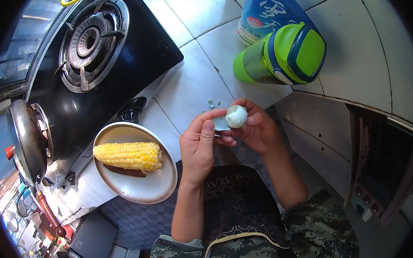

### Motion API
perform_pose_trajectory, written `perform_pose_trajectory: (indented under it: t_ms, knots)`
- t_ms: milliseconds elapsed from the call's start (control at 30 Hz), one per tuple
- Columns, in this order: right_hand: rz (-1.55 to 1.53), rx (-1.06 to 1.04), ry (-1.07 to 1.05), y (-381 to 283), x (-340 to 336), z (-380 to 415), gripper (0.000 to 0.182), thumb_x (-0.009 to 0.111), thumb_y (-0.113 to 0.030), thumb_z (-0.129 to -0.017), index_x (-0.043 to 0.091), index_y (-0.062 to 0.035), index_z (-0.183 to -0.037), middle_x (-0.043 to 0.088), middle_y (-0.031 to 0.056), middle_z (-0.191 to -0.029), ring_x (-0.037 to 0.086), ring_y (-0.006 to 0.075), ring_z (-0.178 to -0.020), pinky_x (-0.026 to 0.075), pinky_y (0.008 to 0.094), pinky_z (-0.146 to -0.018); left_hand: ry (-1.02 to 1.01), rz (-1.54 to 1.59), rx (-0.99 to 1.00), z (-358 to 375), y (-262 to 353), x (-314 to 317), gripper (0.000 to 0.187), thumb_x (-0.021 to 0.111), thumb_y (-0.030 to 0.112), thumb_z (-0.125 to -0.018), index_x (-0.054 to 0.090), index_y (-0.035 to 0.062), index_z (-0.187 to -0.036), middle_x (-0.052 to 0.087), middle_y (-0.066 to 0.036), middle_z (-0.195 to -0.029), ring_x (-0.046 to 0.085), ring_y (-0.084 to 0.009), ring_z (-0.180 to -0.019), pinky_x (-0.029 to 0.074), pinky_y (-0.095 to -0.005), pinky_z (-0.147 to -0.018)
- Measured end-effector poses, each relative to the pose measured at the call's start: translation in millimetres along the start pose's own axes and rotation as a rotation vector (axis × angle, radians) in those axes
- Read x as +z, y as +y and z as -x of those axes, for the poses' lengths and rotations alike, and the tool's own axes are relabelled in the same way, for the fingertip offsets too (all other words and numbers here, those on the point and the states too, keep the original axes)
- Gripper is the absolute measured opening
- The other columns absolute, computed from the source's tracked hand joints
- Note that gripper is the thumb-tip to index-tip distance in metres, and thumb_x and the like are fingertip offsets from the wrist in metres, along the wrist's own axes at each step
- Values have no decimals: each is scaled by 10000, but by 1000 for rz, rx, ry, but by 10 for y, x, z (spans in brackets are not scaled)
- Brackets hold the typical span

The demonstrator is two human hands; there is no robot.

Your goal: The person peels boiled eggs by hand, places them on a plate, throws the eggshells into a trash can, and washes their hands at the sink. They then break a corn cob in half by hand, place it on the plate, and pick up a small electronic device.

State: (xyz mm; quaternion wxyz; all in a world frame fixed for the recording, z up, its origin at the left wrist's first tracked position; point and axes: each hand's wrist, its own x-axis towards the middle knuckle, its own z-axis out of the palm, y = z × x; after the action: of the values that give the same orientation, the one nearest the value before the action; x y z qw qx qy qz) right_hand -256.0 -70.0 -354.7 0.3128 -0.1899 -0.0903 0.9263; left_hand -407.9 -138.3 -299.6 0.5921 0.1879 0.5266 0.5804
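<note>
Between my two hands is a partly peeled boiled egg (237, 117), its white showing smooth with some pale shell still on it. My right hand (262, 128) has its fingers closed around the egg. A strip of bluish-white eggshell (221, 124) is pinched between the thumb and fingers of my left hand (201, 141), right beside the egg. Small shell bits (211, 103) lie on the tiles just beyond my fingers. To the left, a plate (160, 188) holds a cob of corn (128, 156) with a brown strip beneath it.
A black gas stove (152, 47) with a round burner (87, 40) fills the upper left. A pan (30, 142) with a wooden handle sits on it. On the tiled counter (184, 78) stand a green bottle (277, 56) and a blue bag (270, 9).
</note>
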Motion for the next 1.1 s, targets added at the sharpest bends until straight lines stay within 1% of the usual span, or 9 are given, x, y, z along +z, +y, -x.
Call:
perform_pose_trajectory:
  t_ms: [233, 433, 533, 600, 867, 933, 1000, 1067, 1100]
  knots:
    - [-131, 53, -157, 42, 143, -33, 453, 463, -111, -849, 478, 38, -1276, 616, 165, -1121, 651, 278, -952, 566, 402, -803, -127, 414, -93, 45, 18, -81, 343, 429, 238, -1023, 537, -44, -1184, 611, -106, -819, 631, -139, -682, 592, -288, -623]
    - [63, 29, -56, -18, 393, -4, 524, 415, -165, -915, 387, 91, -1372, 604, 170, -1180, 629, 248, -979, 537, 377, -836, -180, 544, -115, 85, 80, -125, 343, 427, 250, -1024, 545, -25, -1191, 606, -89, -838, 615, -135, -693, 587, -298, -657]
    - [-14, 13, -55, -22, 587, 17, 497, 436, -196, -956, 407, 83, -1366, 610, 152, -1144, 621, 208, -945, 523, 340, -827, -124, 518, -107, 82, 143, -96, 333, 428, 244, -1024, 545, -19, -1190, 603, -89, -839, 613, -134, -699, 586, -300, -648]
    - [423, -71, 38, -1, 619, 40, 584, 535, -240, -912, 387, 51, -1395, 599, 133, -1160, 608, 200, -961, 517, 344, -823, -125, 501, -111, 92, 189, -82, 330, 427, 240, -1024, 545, -20, -1190, 604, -90, -841, 613, -135, -703, 587, -299, -646]
    - [381, 13, 90, -92, 509, -55, 531, 590, -134, -903, 425, 25, -1382, 595, 60, -1087, 586, 135, -933, 517, 292, -824, 9, 510, -93, 74, 311, -124, 321, 433, 213, -1021, 551, -32, -1191, 590, -80, -801, 596, -134, -665, 574, -269, -608]
    - [463, -7, 173, -72, 490, -73, 528, 611, -106, -891, 441, 14, -1376, 576, 45, -1082, 579, 130, -941, 522, 284, -820, 188, -138, -74, -27, 187, -129, 316, 448, 204, -1017, 576, -26, -1192, 584, -72, -809, 587, -137, -659, 561, -253, -606]
    - [948, -199, 251, -27, 428, -105, 563, 673, -43, -837, 469, -4, -1360, 501, 40, -1117, 562, 128, -982, 536, 271, -813, 178, -295, -110, -118, -37, -245, 309, 507, 178, -989, 586, -6, -1225, 586, -96, -907, 581, -135, -652, 532, -240, -589]
    - [1056, -219, 247, -28, 480, -91, 594, 696, -9, -804, 479, -14, -1357, 467, 44, -1132, 554, 130, -1000, 540, 266, -810, 195, -947, 166, -145, -156, -240, 313, 546, 169, -953, 599, 47, -1236, 601, -174, -973, 645, -234, -730, 525, -352, -703]
    - [1167, -242, 246, -40, 522, -86, 628, 718, 24, -770, 488, -24, -1353, 433, 49, -1147, 547, 132, -1018, 543, 261, -808, 241, -960, 114, -107, -34, -128, 328, 584, 167, -922, 608, 57, -1230, 584, -193, -1027, 636, -277, -733, 500, -394, -736]
